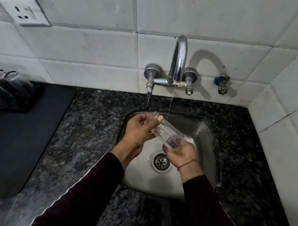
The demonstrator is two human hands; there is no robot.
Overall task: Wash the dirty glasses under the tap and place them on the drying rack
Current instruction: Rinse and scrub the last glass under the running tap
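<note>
- We see both forearms in dark maroon sleeves reaching forward over the steel sink (209, 137), wrists bent so the hands meet above the basin.
- The left hand (139, 128) sits palm-up at the sink's left rim; its grip curls round the upper end of the glass (164, 132), with the thumb pressed over the top of the rim end.
- The right hand (182, 154) lies lower and nearer to us, palm up — its grip cups the other end of the glass from beneath, fingers curled round it. A thin red thread circles that wrist.
- One ribbed clear glass is held, tilted on a slant from upper left to lower right, above the basin and just left of the water stream.
- One curved chrome tap (178, 59) rises from the tiled wall, and a thin stream (171, 100) falls from its spout into the sink.
- One drain (161, 162) shows between the two wrists.
- At the far left, a dark rack (27, 99) stands on the speckled table (93, 118) — at least two clear glasses (4, 75) show in it, blurred, so we cannot count further.
- One wall socket (25, 11) and one small blue-capped valve (222, 83) sit on the tiles.
</note>
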